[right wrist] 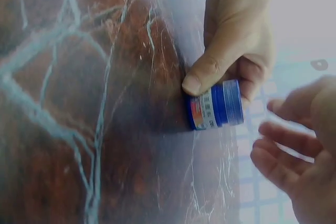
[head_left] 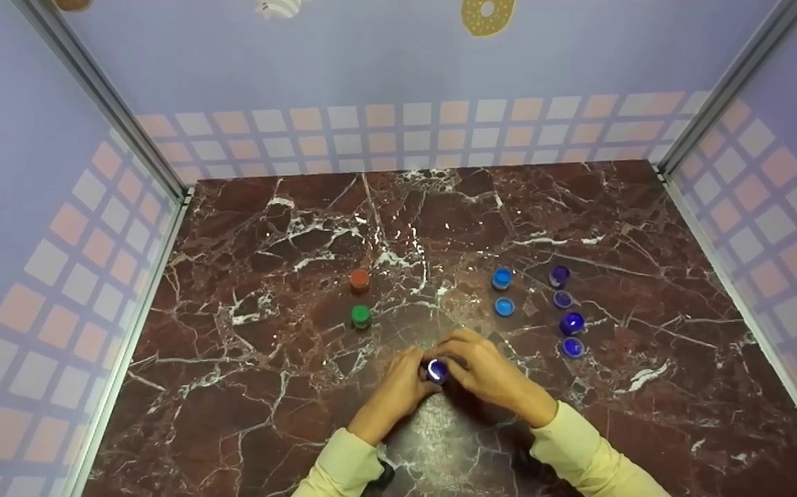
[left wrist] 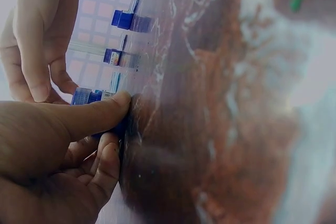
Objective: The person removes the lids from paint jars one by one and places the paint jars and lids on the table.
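Note:
My left hand (head_left: 401, 388) grips a small blue paint jar (right wrist: 206, 109) low on its side, close over the marbled table. A ridged blue lid (right wrist: 232, 102) sits on the jar, and a printed label faces the right wrist camera. Beside the lid is my right hand (right wrist: 310, 148), its fingers loosely bent and apart from the jar, holding nothing. Seen from the head, the jar's top (head_left: 437, 371) shines between both hands. In the left wrist view the left thumb (left wrist: 100, 114) lies along the jar and hides part of it.
An orange jar (head_left: 359, 281) and a green jar (head_left: 361, 317) stand left of centre. Rightward are a light blue jar (head_left: 502, 278), a purple jar (head_left: 559, 277) and a deep blue jar (head_left: 573, 323), each with a matching lid in front. Patterned panels (head_left: 412, 134) border the table.

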Demonstrator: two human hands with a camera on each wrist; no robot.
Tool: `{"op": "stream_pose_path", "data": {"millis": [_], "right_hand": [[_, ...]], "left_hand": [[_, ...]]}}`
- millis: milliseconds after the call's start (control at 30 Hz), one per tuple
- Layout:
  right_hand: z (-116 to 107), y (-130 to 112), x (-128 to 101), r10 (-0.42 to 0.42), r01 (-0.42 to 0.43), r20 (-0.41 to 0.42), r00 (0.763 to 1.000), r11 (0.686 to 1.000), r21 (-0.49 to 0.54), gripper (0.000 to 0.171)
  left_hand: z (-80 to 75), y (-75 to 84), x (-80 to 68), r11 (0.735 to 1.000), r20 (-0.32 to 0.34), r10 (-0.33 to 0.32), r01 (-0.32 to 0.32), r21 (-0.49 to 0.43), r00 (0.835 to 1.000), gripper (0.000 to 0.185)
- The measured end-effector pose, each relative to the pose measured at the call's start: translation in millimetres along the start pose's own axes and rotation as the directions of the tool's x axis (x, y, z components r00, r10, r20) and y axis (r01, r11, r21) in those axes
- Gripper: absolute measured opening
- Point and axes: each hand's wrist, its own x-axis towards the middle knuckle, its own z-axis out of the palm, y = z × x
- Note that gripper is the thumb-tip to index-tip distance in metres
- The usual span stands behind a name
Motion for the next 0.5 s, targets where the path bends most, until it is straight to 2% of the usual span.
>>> {"op": "stream_pose_path", "data": {"millis": [100, 267, 367, 500], "right_hand": [[2.7, -2.7, 0.5, 0.083, -0.083, -0.073, 0.994, 0.997, 0.01, 0.014], [7.7, -11.0, 1.2, 0.214, -0.22, -0.173, 0.961, 0.975, -0.02, 0.009], [11.2, -17.4, 1.9, 0.245, -0.267, -0.209, 0.947, 0.96, -0.085, 0.009], [17.1, -27.0, 2.9, 0.242, -0.287, -0.234, 0.942, 0.941, -0.179, 0.014]], "left_hand": [[0.8, 0.1, 1.4, 1.0, 0.0, 0.013, -0.013, 0.018, 1.0, 0.039], [1.9, -0.1, 3.0, 0.999, 0.007, 0.016, -0.016, 0.033, 1.0, 0.038], [2.0, -0.6, 2.6, 1.0, 0.007, 0.007, -0.008, 0.024, 1.0, 0.038], [1.9, -0.8, 1.7, 0.999, -0.002, 0.012, -0.012, 0.033, 1.0, 0.039]]}}
